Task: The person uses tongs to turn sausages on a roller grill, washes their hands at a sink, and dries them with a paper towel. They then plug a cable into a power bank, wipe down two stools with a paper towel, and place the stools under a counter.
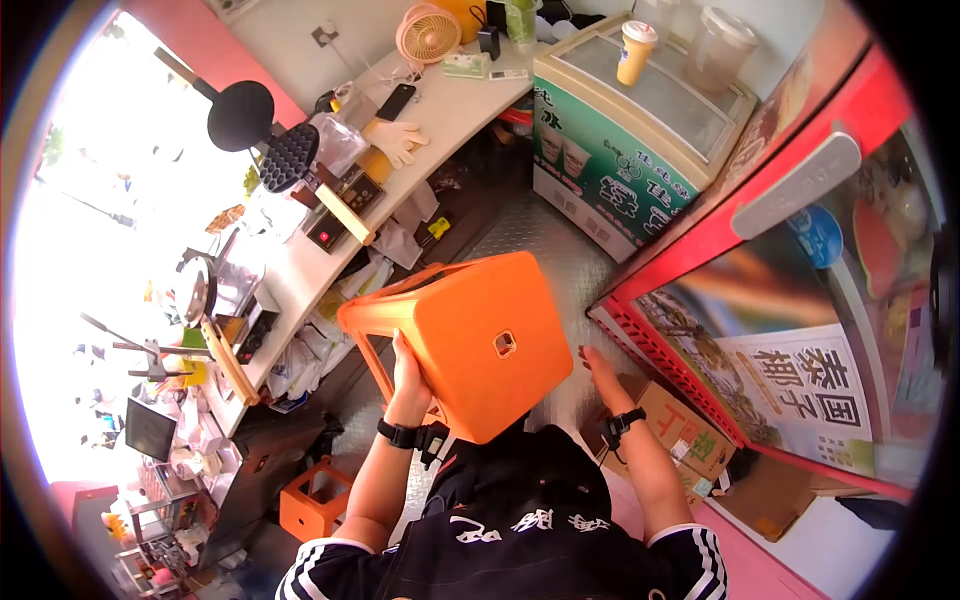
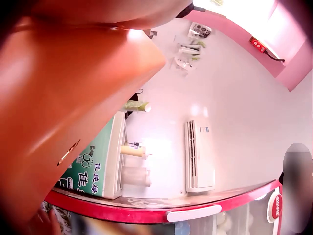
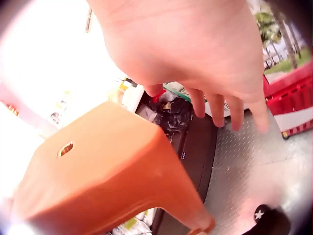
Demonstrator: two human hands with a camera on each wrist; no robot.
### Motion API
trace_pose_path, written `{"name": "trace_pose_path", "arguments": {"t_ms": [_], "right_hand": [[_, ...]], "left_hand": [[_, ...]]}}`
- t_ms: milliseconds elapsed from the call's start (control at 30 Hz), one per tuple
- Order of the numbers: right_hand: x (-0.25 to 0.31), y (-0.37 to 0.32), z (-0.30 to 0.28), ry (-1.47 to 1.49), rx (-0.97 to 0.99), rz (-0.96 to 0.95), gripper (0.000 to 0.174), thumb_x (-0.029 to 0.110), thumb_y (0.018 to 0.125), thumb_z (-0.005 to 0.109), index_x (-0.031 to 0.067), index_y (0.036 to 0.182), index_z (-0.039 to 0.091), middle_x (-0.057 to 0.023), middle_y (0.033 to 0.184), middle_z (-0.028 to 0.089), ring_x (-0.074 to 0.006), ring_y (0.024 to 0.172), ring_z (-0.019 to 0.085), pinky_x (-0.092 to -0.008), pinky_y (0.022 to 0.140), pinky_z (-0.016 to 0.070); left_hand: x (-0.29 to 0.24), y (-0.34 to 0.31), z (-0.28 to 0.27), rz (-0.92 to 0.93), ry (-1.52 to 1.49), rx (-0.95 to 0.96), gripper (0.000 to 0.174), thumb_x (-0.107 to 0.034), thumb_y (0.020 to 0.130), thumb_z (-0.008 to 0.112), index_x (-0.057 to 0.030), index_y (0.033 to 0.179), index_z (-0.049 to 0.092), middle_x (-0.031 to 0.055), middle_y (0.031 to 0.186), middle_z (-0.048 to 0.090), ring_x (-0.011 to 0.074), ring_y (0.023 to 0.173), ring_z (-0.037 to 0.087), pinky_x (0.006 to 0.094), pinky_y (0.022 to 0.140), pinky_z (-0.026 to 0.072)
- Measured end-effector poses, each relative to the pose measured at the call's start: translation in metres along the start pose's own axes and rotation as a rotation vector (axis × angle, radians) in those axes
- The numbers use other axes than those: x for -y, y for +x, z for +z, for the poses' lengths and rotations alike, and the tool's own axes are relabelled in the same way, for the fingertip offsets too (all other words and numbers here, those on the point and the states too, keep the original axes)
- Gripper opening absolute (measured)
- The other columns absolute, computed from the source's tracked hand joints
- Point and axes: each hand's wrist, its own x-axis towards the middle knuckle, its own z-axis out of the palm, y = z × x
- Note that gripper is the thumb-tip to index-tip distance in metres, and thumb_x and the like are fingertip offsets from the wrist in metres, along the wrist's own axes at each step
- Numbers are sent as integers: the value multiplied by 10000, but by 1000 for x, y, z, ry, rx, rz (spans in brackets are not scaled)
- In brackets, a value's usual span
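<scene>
An orange plastic stool [image 1: 490, 310] is tilted on its side in front of the person's body, its seat with a small square hole facing right. My left hand [image 1: 408, 385] grips it at the leg side, the fingers partly hidden by the stool. Large in the left wrist view, the stool [image 2: 73, 93] lies against the skin of the left hand [image 2: 132, 12]. My right hand [image 1: 600, 378] is apart from the stool, to its right. In the right wrist view the right hand [image 3: 190, 54] has its fingers extended and holds nothing, above the stool [image 3: 98, 166].
A long counter [image 1: 300, 270] with waffle irons [image 1: 290, 157] runs along the left. A chest freezer [image 1: 600, 175] with a cup on it stands ahead, a red-framed fridge [image 1: 720, 300] at right. Another orange stool [image 1: 312, 505] and a cardboard box [image 1: 680, 430] are low down.
</scene>
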Motion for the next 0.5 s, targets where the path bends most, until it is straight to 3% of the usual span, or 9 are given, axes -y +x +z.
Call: {"name": "trace_pose_path", "arguments": {"t_ms": [33, 67, 133, 167, 200, 267, 300, 433, 500], "right_hand": [[25, 6, 11, 223, 40, 154, 559, 429, 952, 433, 22, 1334, 416, -133, 1296, 520, -242, 1224, 457, -373, 1029, 312], [30, 27, 17, 216, 45, 159, 559, 429, 952, 433, 22, 1334, 416, -133, 1296, 520, -242, 1224, 457, -373, 1029, 312], [39, 69, 26, 301, 196, -126, 589, 455, 939, 453, 1, 1313, 437, -85, 1261, 544, -184, 1183, 485, -261, 998, 333], [63, 76, 24, 364, 228, -123, 507, 357, 923, 526, 11, 1291, 476, -86, 1285, 517, -163, 1191, 464, -288, 1003, 338], [70, 90, 20, 359, 235, -110, 507, 357, 923, 526, 11, 1291, 476, -86, 1285, 517, -163, 1191, 464, -288, 1003, 338], [79, 121, 9, 273, 310, 16, 524, 251, 854, 637, -10, 1279, 476, -77, 1259, 537, -158, 1168, 485, -286, 989, 354], [83, 142, 5, 325, 321, 43, 553, 131, 774, 707, -21, 1258, 486, -70, 1215, 566, -166, 1116, 527, -286, 962, 383], [58, 236, -14, 280, 337, 169, 535, 81, 749, 715, -11, 1232, 503, -76, 1164, 592, -175, 1068, 558, -292, 928, 414], [54, 278, -16, 296, 240, 211, 579, 26, 703, 741, 14, 1231, 504, -83, 1125, 602, -197, 1015, 587, -310, 887, 454]], "left_hand": [[0, 22, -8, -33, -14, 23, 614, -549, 950, 279, -75, 1310, 429, 107, 1279, 519, 252, 1157, 516, 385, 965, 437], [0, 40, -13, -67, -25, 45, 631, -558, 948, 256, -82, 1332, 412, 110, 1326, 486, 260, 1199, 484, 403, 998, 407], [5, 77, -16, -97, -35, 17, 643, -561, 948, 237, -85, 1345, 404, 106, 1345, 472, 263, 1216, 472, 403, 1010, 395], [10, 94, -16, -94, -41, 29, 642, -561, 947, 240, -87, 1348, 404, 102, 1348, 471, 263, 1218, 470, 402, 1012, 393], [15, 111, -15, -93, -46, 39, 641, -560, 946, 243, -90, 1350, 404, 98, 1351, 470, 264, 1220, 469, 401, 1014, 391], [29, 151, -10, -106, -84, -11, 644, -566, 947, 253, -71, 1312, 442, 103, 1302, 511, 231, 1190, 493, 359, 984, 420], [37, 173, -8, -113, -52, -31, 647, -570, 945, 257, -72, 1316, 440, 105, 1303, 511, 230, 1195, 487, 353, 995, 407], [74, 270, -5, -76, 189, -78, 672, -585, 943, 248, -66, 1328, 433, 89, 1295, 516, 217, 1191, 485, 327, 1006, 374], [88, 309, 4, -55, 330, -115, 679, -588, 943, 242, -64, 1331, 429, 81, 1294, 517, 214, 1178, 491, 318, 994, 377]]}}
